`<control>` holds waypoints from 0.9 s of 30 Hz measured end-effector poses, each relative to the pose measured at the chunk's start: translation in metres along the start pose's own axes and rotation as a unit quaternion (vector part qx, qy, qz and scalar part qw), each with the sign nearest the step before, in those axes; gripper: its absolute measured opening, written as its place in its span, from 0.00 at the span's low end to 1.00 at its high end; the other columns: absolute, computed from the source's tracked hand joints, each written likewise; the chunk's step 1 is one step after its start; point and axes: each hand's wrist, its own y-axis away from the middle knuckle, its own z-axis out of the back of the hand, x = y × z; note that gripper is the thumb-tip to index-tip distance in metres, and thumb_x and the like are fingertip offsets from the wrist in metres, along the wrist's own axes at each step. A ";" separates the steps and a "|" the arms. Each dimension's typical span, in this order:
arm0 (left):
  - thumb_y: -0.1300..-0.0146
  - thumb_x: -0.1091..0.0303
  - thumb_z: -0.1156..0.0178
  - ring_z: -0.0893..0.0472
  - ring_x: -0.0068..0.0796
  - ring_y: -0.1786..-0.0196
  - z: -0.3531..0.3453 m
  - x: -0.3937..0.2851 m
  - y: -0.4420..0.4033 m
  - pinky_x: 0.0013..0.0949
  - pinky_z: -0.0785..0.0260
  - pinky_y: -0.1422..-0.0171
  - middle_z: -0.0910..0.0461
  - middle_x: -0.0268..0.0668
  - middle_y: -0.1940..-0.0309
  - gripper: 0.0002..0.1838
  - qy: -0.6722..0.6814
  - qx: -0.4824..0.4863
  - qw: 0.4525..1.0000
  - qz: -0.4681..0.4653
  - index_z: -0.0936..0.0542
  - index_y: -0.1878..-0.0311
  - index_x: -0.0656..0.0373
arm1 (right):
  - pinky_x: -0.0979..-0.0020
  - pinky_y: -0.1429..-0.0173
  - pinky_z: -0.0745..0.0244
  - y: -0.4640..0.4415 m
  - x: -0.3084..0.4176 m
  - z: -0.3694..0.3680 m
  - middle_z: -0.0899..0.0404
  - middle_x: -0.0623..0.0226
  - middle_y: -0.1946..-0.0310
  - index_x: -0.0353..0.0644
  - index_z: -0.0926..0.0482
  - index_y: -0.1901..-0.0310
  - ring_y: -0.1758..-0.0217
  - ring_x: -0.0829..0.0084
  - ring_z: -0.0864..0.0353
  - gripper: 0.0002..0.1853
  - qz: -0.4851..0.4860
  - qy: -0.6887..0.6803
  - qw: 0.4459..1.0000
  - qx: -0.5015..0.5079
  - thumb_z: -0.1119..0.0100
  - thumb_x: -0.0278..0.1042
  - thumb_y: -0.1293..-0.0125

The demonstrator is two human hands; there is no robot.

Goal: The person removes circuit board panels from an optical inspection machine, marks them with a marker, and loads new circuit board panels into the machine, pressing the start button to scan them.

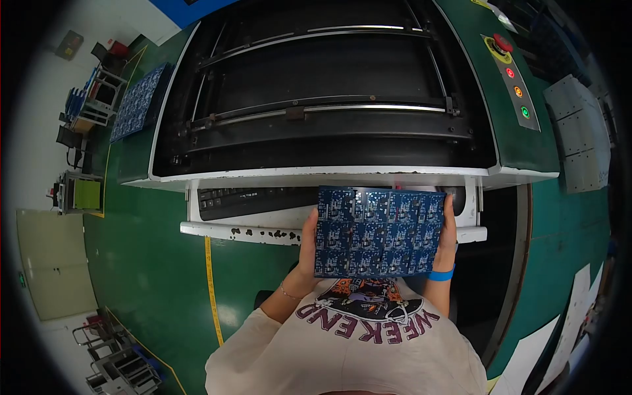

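Note:
A blue circuit board panel [380,232], made up of several repeated small boards, is held in front of my chest between both hands. My left hand [307,245] grips its left edge, with the fingers mostly hidden behind and under it. At the right edge, my right hand [448,230] holds the panel, its thumb along the side; a blue band [441,274] circles that wrist. The panel's printed side with small components faces up toward me. It hovers over the keyboard drawer [263,234] of a machine, covering part of it.
Ahead lies the machine's black bed with metal rails [329,112]. A black keyboard [250,201] sits in the drawer. Right of the bed are a red emergency stop [502,43] and lit buttons [519,92]. More blue panels [139,99] lie at the machine's left side.

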 end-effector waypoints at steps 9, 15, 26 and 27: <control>0.24 0.43 0.60 0.18 0.24 0.50 0.005 0.003 0.000 0.31 0.22 0.47 0.19 0.33 0.49 0.25 0.012 0.012 1.000 -0.026 0.25 0.41 0.50 | 0.68 0.56 0.13 0.000 0.000 0.006 0.15 0.57 0.56 0.35 0.26 0.44 0.58 0.67 0.12 0.21 -0.004 0.004 1.000 0.011 0.52 0.47 0.24; 0.24 0.43 0.60 0.18 0.24 0.51 0.007 0.005 -0.001 0.31 0.21 0.47 0.19 0.33 0.49 0.26 0.041 0.031 0.998 -0.025 0.25 0.41 0.51 | 0.68 0.56 0.13 -0.002 -0.001 0.009 0.15 0.58 0.56 0.35 0.25 0.46 0.58 0.67 0.12 0.21 -0.003 0.004 1.000 0.003 0.53 0.46 0.23; 0.25 0.41 0.61 0.18 0.25 0.49 0.002 0.002 0.001 0.31 0.21 0.46 0.19 0.35 0.48 0.28 0.005 0.018 0.999 -0.029 0.26 0.39 0.52 | 0.68 0.57 0.13 -0.003 0.000 0.012 0.15 0.58 0.57 0.35 0.24 0.47 0.59 0.67 0.12 0.20 -0.011 -0.003 1.000 -0.005 0.53 0.46 0.23; 0.25 0.41 0.61 0.18 0.25 0.49 0.003 0.003 0.001 0.31 0.21 0.46 0.19 0.35 0.48 0.28 0.005 0.018 0.999 -0.029 0.26 0.39 0.52 | 0.68 0.57 0.13 -0.003 0.000 0.012 0.15 0.57 0.57 0.35 0.24 0.47 0.59 0.67 0.12 0.20 -0.014 -0.003 1.000 0.000 0.53 0.46 0.23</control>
